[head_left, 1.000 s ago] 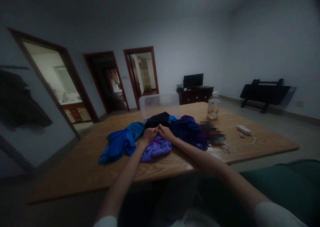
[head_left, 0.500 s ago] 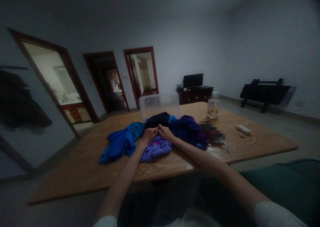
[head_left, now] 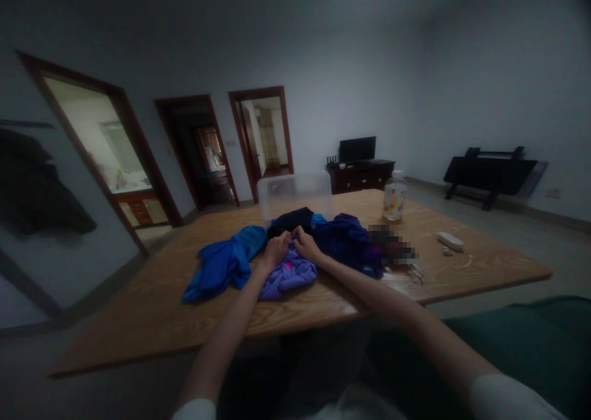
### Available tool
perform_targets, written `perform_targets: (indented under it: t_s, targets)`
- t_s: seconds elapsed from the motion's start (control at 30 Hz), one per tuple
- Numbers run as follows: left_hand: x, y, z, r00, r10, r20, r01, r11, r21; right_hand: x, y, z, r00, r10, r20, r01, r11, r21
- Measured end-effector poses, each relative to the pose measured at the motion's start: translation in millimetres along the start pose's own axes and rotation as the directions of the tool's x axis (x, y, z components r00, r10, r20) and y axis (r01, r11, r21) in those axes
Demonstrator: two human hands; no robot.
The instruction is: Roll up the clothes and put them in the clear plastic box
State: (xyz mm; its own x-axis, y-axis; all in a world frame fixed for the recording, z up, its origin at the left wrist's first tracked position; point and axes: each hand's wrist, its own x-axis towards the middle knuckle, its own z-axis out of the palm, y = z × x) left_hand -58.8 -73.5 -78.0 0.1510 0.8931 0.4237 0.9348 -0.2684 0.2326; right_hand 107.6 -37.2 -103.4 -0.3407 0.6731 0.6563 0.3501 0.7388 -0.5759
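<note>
In the middle of the wooden table lies a purple garment (head_left: 290,276) with a small pink mark, crumpled under my hands. My left hand (head_left: 277,249) has its fingers closed on the garment's far edge. Close beside it, my right hand (head_left: 306,246) pinches the same edge, the fingertips of both hands almost meeting. A blue garment (head_left: 224,265) lies bunched to the left. Dark navy and purple clothes (head_left: 348,241) are heaped to the right, and a black garment (head_left: 293,218) lies just beyond my hands. What kind of garments these are cannot be made out.
Behind the clothes stands a clear plastic bin (head_left: 295,189). A clear bottle (head_left: 394,198) with a printed pattern stands at the back right of the table (head_left: 152,321). Nearer the right edge lie a white case (head_left: 450,241) and small items. A green seat (head_left: 530,340) is at lower right.
My hands have drawn slightly apart at the fingertips, with the purple cloth lifted a little between them. The other clothes lie as before.
</note>
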Motion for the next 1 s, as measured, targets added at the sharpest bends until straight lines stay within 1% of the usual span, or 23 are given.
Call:
perform_targets:
  t_s: [0.1,0.23,0.3,0.47,0.63,0.73,0.87,1.0]
  targets:
    - [0.9,-2.2,1.6,1.0,0.005,0.012,-0.005,1.0,0.003,1.0,2.7,0.3,0.999,0.026,-0.031,-0.024,0.999,0.033]
    - [0.2,-1.6,2.1,0.999,0.04,0.008,-0.041,0.999,0.032,1.3,3.7,0.6,0.999,0.037,-0.028,-0.035,0.997,0.068]
    - [-0.3,-0.1,1.9,0.999,0.038,0.001,-0.038,0.998,0.048,1.1,1.9,0.5,0.999,0.044,-0.023,-0.042,0.997,0.072]
    - [-0.1,2.2,0.9,1.0,-0.014,-0.011,0.015,0.999,0.042,-0.3,-3.6,0.5,1.0,-0.024,0.005,0.023,0.998,0.063]
    - [0.3,0.0,1.1,1.0,-0.007,0.012,0.007,1.0,0.014,-0.1,-3.8,0.2,1.0,-0.002,-0.019,0.003,0.999,0.047]
    - [0.7,-1.7,2.9,1.0,-0.014,0.015,0.014,1.0,0.006,0.3,-5.0,-1.6,0.999,-0.04,-0.017,0.041,0.997,0.059]
    - [0.5,-2.8,4.9,1.0,0.02,-0.005,-0.02,0.999,-0.027,0.7,-6.5,-3.1,0.998,-0.047,-0.041,0.049,0.998,0.044]
    - [-1.5,-2.4,4.7,0.998,0.055,-0.015,-0.055,0.998,0.005,1.4,-4.2,-0.1,0.998,-0.023,-0.065,0.026,0.998,0.057]
